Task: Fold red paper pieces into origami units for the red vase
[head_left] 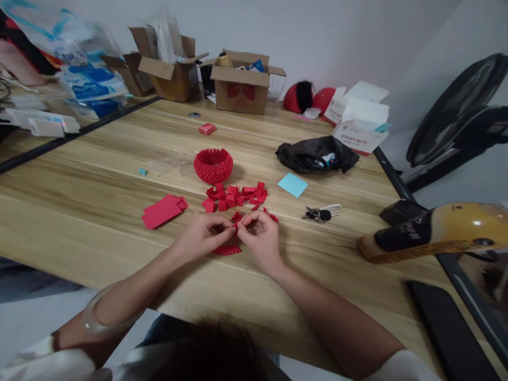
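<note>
- Left hand (pixel 201 233) and right hand (pixel 263 236) pinch one small red paper piece (pixel 235 225), fingertips nearly closed.
- Round red folded-paper bowl (pixel 215 171) stands formed.
- Flat red paper sheets (pixel 162 211) appear unfolded.

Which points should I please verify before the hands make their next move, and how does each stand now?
1. Small red piece secured: ok; the left hand and right hand meet at it with their fingertips.
2. Folds of that piece crisp: cannot tell; fingers cover most of it.
3. Red paper bowl upright and apart from both hands: ok.
4. Loose red pieces within reach: ok, scattered between bowl and hands.
5. Flat red sheets squarely stacked: not ok; they lie askew.
6. Keys apart from the hands: ok, off to the right.
</note>
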